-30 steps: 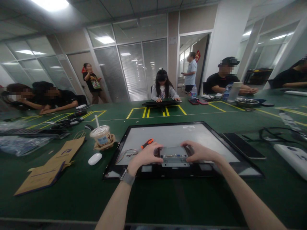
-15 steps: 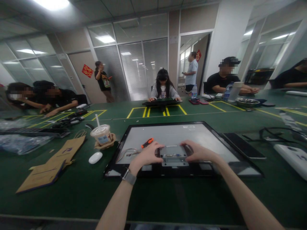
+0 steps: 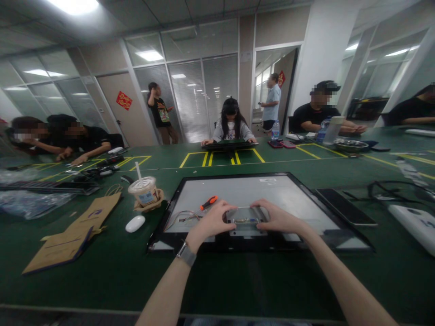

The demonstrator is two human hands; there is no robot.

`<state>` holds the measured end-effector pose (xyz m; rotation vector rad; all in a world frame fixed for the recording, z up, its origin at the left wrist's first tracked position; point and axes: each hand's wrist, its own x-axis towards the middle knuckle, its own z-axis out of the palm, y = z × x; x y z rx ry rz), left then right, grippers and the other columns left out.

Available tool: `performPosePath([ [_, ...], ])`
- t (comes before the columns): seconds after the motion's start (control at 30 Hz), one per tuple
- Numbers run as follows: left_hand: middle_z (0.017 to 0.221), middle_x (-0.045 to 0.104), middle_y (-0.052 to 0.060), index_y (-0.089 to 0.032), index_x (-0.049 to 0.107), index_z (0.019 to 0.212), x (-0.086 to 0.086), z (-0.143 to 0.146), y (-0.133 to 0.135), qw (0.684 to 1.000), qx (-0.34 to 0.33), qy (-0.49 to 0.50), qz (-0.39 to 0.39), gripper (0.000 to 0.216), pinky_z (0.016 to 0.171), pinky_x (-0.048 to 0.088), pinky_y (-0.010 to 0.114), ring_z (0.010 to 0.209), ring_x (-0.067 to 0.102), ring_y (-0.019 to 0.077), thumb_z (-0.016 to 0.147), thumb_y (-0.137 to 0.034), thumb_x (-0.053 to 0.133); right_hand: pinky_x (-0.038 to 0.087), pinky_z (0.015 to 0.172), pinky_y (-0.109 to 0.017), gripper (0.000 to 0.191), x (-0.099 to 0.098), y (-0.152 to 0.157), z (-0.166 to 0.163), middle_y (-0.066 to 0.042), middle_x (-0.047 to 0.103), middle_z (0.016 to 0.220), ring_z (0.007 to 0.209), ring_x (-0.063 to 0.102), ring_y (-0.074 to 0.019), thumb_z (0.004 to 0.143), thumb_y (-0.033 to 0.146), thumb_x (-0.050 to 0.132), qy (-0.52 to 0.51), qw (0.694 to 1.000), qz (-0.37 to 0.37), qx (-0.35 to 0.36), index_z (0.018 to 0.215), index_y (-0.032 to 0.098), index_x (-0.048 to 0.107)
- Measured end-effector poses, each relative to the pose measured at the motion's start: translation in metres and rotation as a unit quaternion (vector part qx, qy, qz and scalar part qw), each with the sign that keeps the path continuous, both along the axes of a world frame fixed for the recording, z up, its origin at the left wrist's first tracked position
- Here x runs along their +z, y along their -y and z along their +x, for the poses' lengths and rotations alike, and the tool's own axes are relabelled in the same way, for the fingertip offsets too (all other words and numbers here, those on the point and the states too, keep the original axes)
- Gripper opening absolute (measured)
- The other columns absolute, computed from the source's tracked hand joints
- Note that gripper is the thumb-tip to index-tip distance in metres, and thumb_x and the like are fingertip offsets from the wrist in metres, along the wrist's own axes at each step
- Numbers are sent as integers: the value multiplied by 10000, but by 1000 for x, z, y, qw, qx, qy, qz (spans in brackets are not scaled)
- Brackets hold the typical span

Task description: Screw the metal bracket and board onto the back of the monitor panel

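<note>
A grey metal housing (image 3: 245, 213) with a row of connector ports on its near side sits at the near edge of a large display panel (image 3: 288, 190), which lies flat. My left hand (image 3: 211, 222) grips the housing's left side, thumb in front and fingers behind. From the right, my right hand (image 3: 280, 218) is closed on the opposite side in the same way. Whether the housing rests fully on the panel I cannot tell. Left of it on the panel are a screwdriver (image 3: 208, 203) with an orange and black handle and some thin wires (image 3: 183, 216).
Left of the panel stand a lidded drink cup (image 3: 142, 190), a white mouse (image 3: 135, 223) and a paper bag (image 3: 68, 237). A black phone-like slab (image 3: 345, 206) and a white device (image 3: 414, 226) lie to the right. Several people are around the green table (image 3: 217, 285).
Both hands have shifted slightly on the housing, the right one inward to the left. The housing seems tilted a little differently. A standing person in the background has moved right.
</note>
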<state>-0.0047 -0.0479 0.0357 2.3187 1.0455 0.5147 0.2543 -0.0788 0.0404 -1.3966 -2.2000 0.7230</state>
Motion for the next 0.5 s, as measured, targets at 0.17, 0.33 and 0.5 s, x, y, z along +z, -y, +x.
performPosePath([
  [0.17,1179,552,56,-238,595,1256,-1,-2,-3,1000,-2,2,7,537,789,498,306,877,579,176,740,-328,718,437,947,-408,468,0,1,-1,-79,583,1166,1086,561,-269,680,232,687,1,1000,8,-16,1130,215,561],
  [0.33,1205,595,48,-244,628,1199,8,-6,-5,997,18,48,58,409,967,449,338,1080,574,207,809,-353,684,451,896,-375,386,-1,1,-3,-70,591,1088,1012,577,-254,662,197,680,5,998,55,-14,1035,198,579],
  [0.5,1064,653,69,-177,671,1089,9,-10,-13,979,121,57,151,235,932,462,341,990,607,199,896,-227,547,438,912,-363,322,1,2,-7,-53,588,1082,1013,574,-244,651,152,672,8,997,76,1,959,216,601],
])
